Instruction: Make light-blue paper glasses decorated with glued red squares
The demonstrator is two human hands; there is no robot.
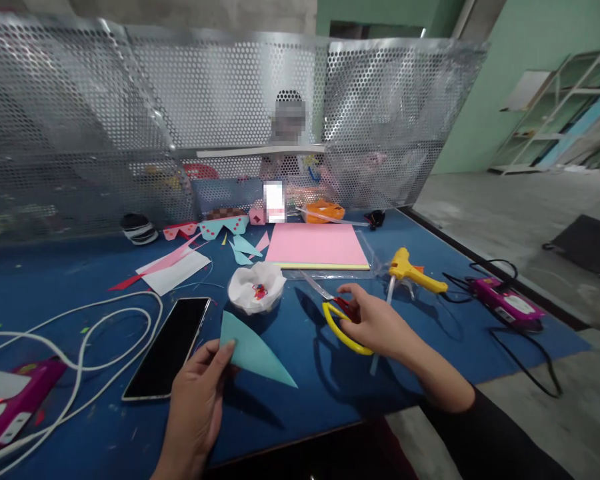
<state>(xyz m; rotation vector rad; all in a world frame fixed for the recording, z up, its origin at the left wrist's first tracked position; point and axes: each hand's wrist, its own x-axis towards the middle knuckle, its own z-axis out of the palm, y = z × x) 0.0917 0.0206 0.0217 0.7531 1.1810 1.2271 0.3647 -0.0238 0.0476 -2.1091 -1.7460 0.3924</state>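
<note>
My left hand (200, 387) pinches a teal paper piece (253, 350) with a long point aimed to the right, held above the blue table (300, 430). To its right, my right hand (375, 320) has its fingers around yellow-handled scissors (340, 330), whose blades point up and left towards a stack of pink paper (317, 245). Between the hands and a little farther back stands a white paper-lined bowl (256, 288) with small red bits inside. A black phone (170, 350) lies left of my left hand.
A yellow glue gun (415, 272) and a purple power strip (507, 303) with cords lie at the right. White cable (83, 347) loops over the left side. Paper masks (224, 227) and scraps lie farther back, before a perforated metal screen (220, 93); a person is behind it.
</note>
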